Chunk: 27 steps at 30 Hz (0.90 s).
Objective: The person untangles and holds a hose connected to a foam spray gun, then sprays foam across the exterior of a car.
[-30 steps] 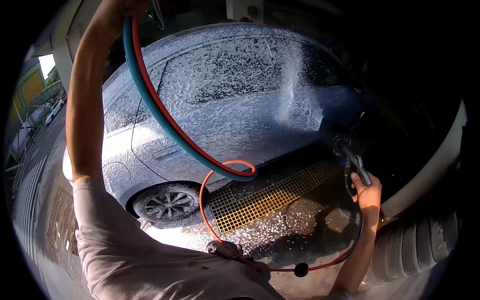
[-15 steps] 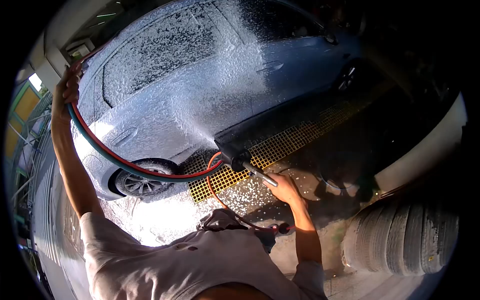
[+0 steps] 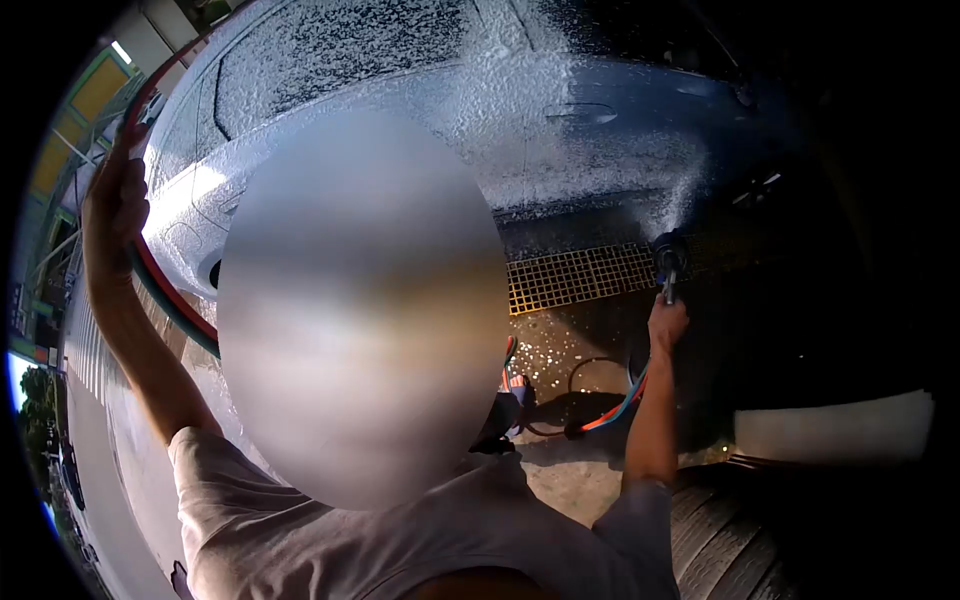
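My left hand (image 3: 116, 205) is raised at the left, its fingers wrapped round a red and teal hose pair (image 3: 172, 302). In my right hand (image 3: 668, 324), extended ahead and to the right, is the handle of a foam spray gun (image 3: 669, 258). White spray leaves its dark nozzle toward the lower side of a blue-grey car (image 3: 640, 100). Thick foam (image 3: 515, 85) coats the car's rear windows and part of its doors; the front portion lies in shadow. A large blurred oval hides the rear wheel and the hoses' middle stretch.
Yellow floor grating (image 3: 580, 280) runs along the car's side. Wet ground with foam flecks (image 3: 550, 365) lies below it, where a red and blue hose (image 3: 610, 412) trails near my right arm. Stacked tyres (image 3: 730, 545) and a pale curved object (image 3: 835, 428) stand at the lower right.
My right hand has swung right with the spray gun, so the spray now strikes farther toward the car's front. My left hand still grips the hoses, slightly lower in view.
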Each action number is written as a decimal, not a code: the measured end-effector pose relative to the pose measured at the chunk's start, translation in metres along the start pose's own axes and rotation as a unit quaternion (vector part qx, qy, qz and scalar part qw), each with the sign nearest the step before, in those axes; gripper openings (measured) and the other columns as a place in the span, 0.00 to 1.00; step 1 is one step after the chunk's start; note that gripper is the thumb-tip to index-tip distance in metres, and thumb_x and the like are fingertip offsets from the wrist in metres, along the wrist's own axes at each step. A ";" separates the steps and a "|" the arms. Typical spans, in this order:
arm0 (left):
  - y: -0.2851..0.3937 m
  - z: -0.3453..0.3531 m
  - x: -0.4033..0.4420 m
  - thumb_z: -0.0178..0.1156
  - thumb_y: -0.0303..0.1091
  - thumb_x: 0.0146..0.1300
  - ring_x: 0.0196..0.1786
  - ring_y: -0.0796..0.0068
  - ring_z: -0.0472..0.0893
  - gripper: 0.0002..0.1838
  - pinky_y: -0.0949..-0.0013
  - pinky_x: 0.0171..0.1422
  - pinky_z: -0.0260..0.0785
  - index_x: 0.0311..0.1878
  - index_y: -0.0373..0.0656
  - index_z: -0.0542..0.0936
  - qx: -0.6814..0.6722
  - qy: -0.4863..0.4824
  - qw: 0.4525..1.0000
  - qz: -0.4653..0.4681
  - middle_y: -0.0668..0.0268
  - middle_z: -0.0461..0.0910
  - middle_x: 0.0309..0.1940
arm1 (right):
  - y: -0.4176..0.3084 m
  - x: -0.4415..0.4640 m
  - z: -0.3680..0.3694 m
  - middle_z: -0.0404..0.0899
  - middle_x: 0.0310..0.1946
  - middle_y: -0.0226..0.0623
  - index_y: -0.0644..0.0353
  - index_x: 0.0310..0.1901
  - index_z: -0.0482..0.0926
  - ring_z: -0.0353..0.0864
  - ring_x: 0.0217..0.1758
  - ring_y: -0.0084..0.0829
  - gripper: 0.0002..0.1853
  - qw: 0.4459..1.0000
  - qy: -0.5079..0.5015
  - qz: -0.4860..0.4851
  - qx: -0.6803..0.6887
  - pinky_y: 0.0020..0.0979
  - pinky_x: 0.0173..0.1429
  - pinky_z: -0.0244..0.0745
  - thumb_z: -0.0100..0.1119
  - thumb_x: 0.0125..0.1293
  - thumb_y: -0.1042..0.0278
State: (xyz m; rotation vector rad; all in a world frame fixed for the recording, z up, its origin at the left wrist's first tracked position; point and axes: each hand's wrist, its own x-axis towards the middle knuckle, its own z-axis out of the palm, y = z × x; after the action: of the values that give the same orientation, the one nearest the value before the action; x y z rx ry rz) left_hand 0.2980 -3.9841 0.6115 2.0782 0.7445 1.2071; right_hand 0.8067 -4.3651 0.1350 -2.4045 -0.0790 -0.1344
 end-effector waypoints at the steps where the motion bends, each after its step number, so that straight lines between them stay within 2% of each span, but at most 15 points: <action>1: 0.019 0.019 0.000 0.51 0.43 0.80 0.15 0.95 0.57 0.22 0.85 0.15 0.49 0.66 0.37 0.75 -0.021 0.002 1.000 0.021 0.79 0.64 0.21 | -0.001 -0.006 0.002 0.84 0.29 0.54 0.63 0.37 0.82 0.85 0.35 0.57 0.15 1.000 -0.025 -0.019 -0.003 0.53 0.35 0.77 0.63 0.70 0.56; 2: 0.041 0.036 -0.001 0.50 0.42 0.80 0.15 0.96 0.59 0.22 0.86 0.15 0.51 0.66 0.36 0.75 -0.098 -0.023 0.995 -0.016 0.79 0.65 0.22 | -0.001 -0.013 0.002 0.84 0.29 0.53 0.62 0.39 0.83 0.85 0.36 0.57 0.15 0.995 -0.078 -0.054 -0.003 0.53 0.36 0.77 0.63 0.69 0.56; 5: 0.064 0.063 0.028 0.47 0.40 0.82 0.14 0.95 0.59 0.21 0.88 0.14 0.52 0.67 0.34 0.72 -0.213 -0.075 0.974 0.011 0.78 0.65 0.22 | -0.035 -0.036 0.005 0.82 0.30 0.51 0.59 0.49 0.84 0.83 0.35 0.54 0.14 0.973 -0.195 -0.122 0.021 0.48 0.39 0.75 0.64 0.69 0.58; 8: 0.084 0.078 0.067 0.42 0.37 0.83 0.13 0.95 0.59 0.22 0.88 0.11 0.51 0.71 0.34 0.67 -0.290 -0.129 0.948 -0.001 0.77 0.64 0.22 | -0.093 -0.071 0.007 0.80 0.26 0.48 0.59 0.50 0.83 0.82 0.30 0.48 0.13 0.912 -0.334 -0.213 0.108 0.42 0.37 0.74 0.64 0.69 0.62; 10: 0.122 0.123 0.069 0.41 0.40 0.82 0.12 0.91 0.57 0.20 0.81 0.10 0.48 0.62 0.34 0.72 -0.444 -0.223 0.864 -0.081 0.76 0.62 0.19 | -0.119 -0.085 0.014 0.80 0.26 0.49 0.59 0.48 0.84 0.83 0.28 0.47 0.13 0.846 -0.373 -0.344 0.163 0.42 0.35 0.74 0.66 0.66 0.63; 11: 0.129 0.134 0.073 0.41 0.39 0.82 0.12 0.89 0.58 0.21 0.81 0.10 0.49 0.64 0.33 0.71 -0.397 -0.217 0.889 -0.066 0.74 0.63 0.20 | -0.136 -0.088 0.012 0.79 0.24 0.48 0.60 0.47 0.84 0.82 0.26 0.45 0.12 0.821 -0.387 -0.368 0.201 0.42 0.34 0.73 0.66 0.66 0.64; 12: 0.135 0.146 0.074 0.40 0.39 0.82 0.12 0.89 0.58 0.20 0.81 0.10 0.49 0.64 0.34 0.71 -0.380 -0.192 0.902 -0.074 0.75 0.63 0.20 | -0.156 -0.086 0.002 0.78 0.22 0.46 0.60 0.47 0.84 0.81 0.25 0.42 0.12 0.798 -0.465 -0.346 0.164 0.41 0.33 0.72 0.67 0.65 0.64; 14: 0.147 0.168 0.075 0.42 0.39 0.82 0.12 0.90 0.57 0.20 0.82 0.10 0.49 0.63 0.35 0.72 -0.362 -0.193 0.909 -0.076 0.75 0.63 0.20 | -0.175 -0.079 0.003 0.79 0.21 0.42 0.61 0.48 0.84 0.79 0.22 0.34 0.12 0.731 -0.490 -0.433 0.197 0.39 0.30 0.71 0.67 0.66 0.64; 16: 0.137 0.163 0.086 0.45 0.40 0.82 0.14 0.93 0.59 0.20 0.85 0.12 0.50 0.65 0.35 0.72 -0.278 -0.160 0.946 -0.039 0.77 0.64 0.22 | -0.187 -0.071 -0.014 0.81 0.25 0.48 0.57 0.49 0.85 0.82 0.25 0.44 0.13 0.717 -0.506 -0.432 0.209 0.45 0.32 0.72 0.65 0.68 0.60; 18: 0.166 0.191 0.082 0.47 0.42 0.82 0.14 0.97 0.60 0.21 0.89 0.14 0.52 0.67 0.37 0.71 -0.212 -0.095 0.972 -0.023 0.80 0.64 0.21 | -0.180 -0.049 -0.028 0.81 0.23 0.47 0.58 0.49 0.85 0.80 0.22 0.44 0.14 0.709 -0.510 -0.416 0.253 0.43 0.31 0.71 0.67 0.67 0.59; 20: 0.181 0.213 0.082 0.47 0.44 0.81 0.14 0.97 0.60 0.22 0.88 0.14 0.51 0.66 0.37 0.72 -0.215 -0.097 0.972 0.000 0.82 0.62 0.19 | -0.176 -0.005 -0.075 0.77 0.18 0.37 0.61 0.45 0.85 0.79 0.20 0.28 0.15 0.739 -0.496 -0.364 0.275 0.37 0.27 0.69 0.69 0.67 0.57; 22: 0.196 0.235 0.091 0.48 0.45 0.81 0.14 0.97 0.58 0.23 0.87 0.14 0.49 0.66 0.36 0.72 -0.189 -0.081 0.978 0.021 0.84 0.60 0.18 | -0.164 0.048 -0.114 0.76 0.17 0.31 0.61 0.43 0.85 0.77 0.17 0.21 0.15 0.731 -0.505 -0.288 0.357 0.31 0.24 0.68 0.68 0.69 0.55; 24: 0.216 0.265 0.102 0.50 0.45 0.81 0.14 0.97 0.57 0.23 0.87 0.14 0.48 0.65 0.36 0.73 -0.200 -0.062 0.978 0.003 0.83 0.60 0.18 | -0.161 0.110 -0.165 0.76 0.17 0.28 0.62 0.42 0.84 0.75 0.15 0.19 0.17 0.731 -0.479 -0.255 0.413 0.29 0.21 0.68 0.67 0.70 0.52; 26: 0.228 0.286 0.122 0.50 0.44 0.81 0.15 0.97 0.57 0.21 0.87 0.14 0.48 0.64 0.37 0.74 -0.211 -0.053 0.976 0.002 0.83 0.60 0.19 | -0.173 0.175 -0.233 0.76 0.17 0.28 0.64 0.41 0.83 0.75 0.16 0.18 0.16 0.753 -0.430 -0.311 0.388 0.28 0.21 0.69 0.67 0.70 0.56; 27: 0.235 0.298 0.132 0.50 0.44 0.81 0.15 0.97 0.57 0.21 0.86 0.14 0.47 0.64 0.37 0.74 -0.247 -0.046 0.968 -0.012 0.83 0.60 0.19 | -0.181 0.203 -0.272 0.77 0.18 0.28 0.65 0.41 0.83 0.75 0.16 0.18 0.16 0.780 -0.428 -0.290 0.351 0.26 0.21 0.70 0.68 0.69 0.56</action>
State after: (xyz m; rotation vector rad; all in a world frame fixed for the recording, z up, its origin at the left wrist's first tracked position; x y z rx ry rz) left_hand 0.6571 -4.1094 0.7403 1.6903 0.3723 1.1343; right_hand 0.9704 -4.4086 0.4801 -1.4386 -1.0898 0.6211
